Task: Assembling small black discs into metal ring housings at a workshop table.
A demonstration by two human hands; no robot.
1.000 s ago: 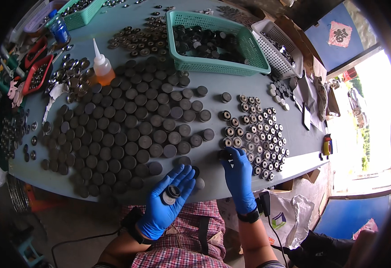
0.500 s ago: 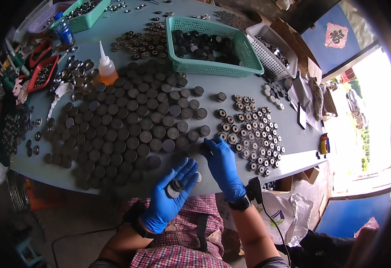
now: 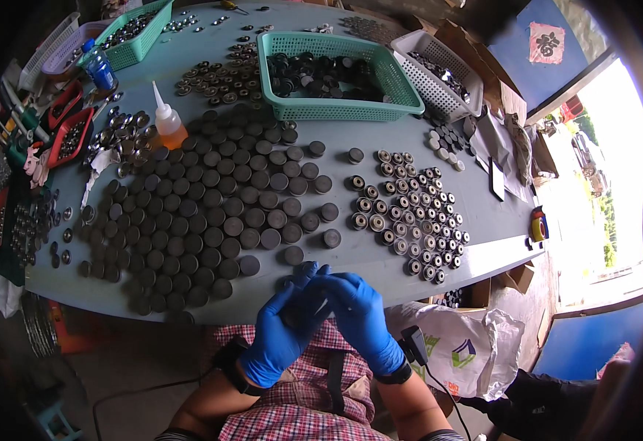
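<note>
My left hand (image 3: 274, 342), in a blue glove, is cupped at the table's front edge around small round parts, of which only a dark patch shows. Over its palm bends my right hand (image 3: 362, 320), also gloved in blue, fingers closed and meeting the left fingers; what they hold is hidden. Just beyond the hands, dark round caps (image 3: 232, 226) cover the middle and left of the table in a wide spread. To the right stand many metal-rimmed round pieces with a hole in the centre (image 3: 407, 215).
A green basket (image 3: 340, 114) of dark caps stands at the back, beside a white basket (image 3: 450, 110) of metal parts. A glue bottle (image 3: 169, 126) with orange liquid rises behind the caps. Red trays (image 3: 72, 136) sit at the left; a phone-like dark slab (image 3: 497, 180) lies at the right.
My right hand has come back from the caps on the table to my left palm. The left hand, open and flat before, has curled up around the parts in it.
</note>
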